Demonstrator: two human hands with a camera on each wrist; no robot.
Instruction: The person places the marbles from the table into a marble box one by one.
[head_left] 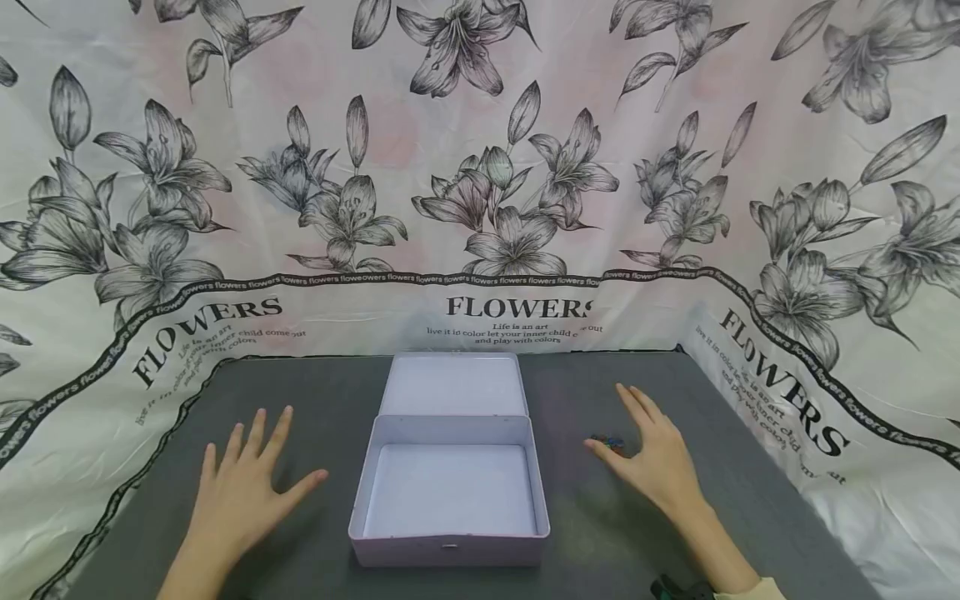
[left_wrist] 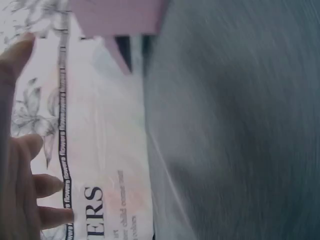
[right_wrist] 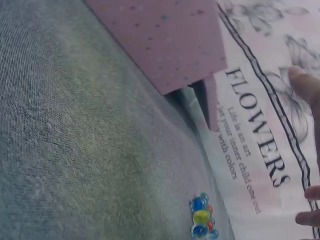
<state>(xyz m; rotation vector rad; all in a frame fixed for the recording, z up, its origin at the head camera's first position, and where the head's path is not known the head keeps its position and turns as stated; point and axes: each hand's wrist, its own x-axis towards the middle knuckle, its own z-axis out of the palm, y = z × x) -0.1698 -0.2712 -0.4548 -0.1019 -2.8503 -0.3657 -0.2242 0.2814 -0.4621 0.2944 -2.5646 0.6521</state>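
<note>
A lilac-pink metal box (head_left: pixel 452 542) stands mid-table, its hinged lid (head_left: pixel 454 385) tipped back and its pale inside showing. Small coloured specks dot its outer side (right_wrist: pixel 165 42) in the right wrist view. To the left of the box, my left hand (head_left: pixel 243 487) hovers over the table with fingers spread, holding nothing. My right hand (head_left: pixel 660 458) is held out on the other side, fingers straight and thumb apart. Just past the right thumb lies a little cluster of glassy beads (right_wrist: pixel 201 216), blue, yellow and red, partly hidden by the hand in the head view.
A dark grey cloth (head_left: pixel 315 383) covers the table. White sheeting (head_left: pixel 510 250) printed with flowers and lettering rises behind it and along both sides. A dark band (head_left: pixel 678 588) sits at the right wrist, by a pale yellow sleeve (head_left: pixel 753 590).
</note>
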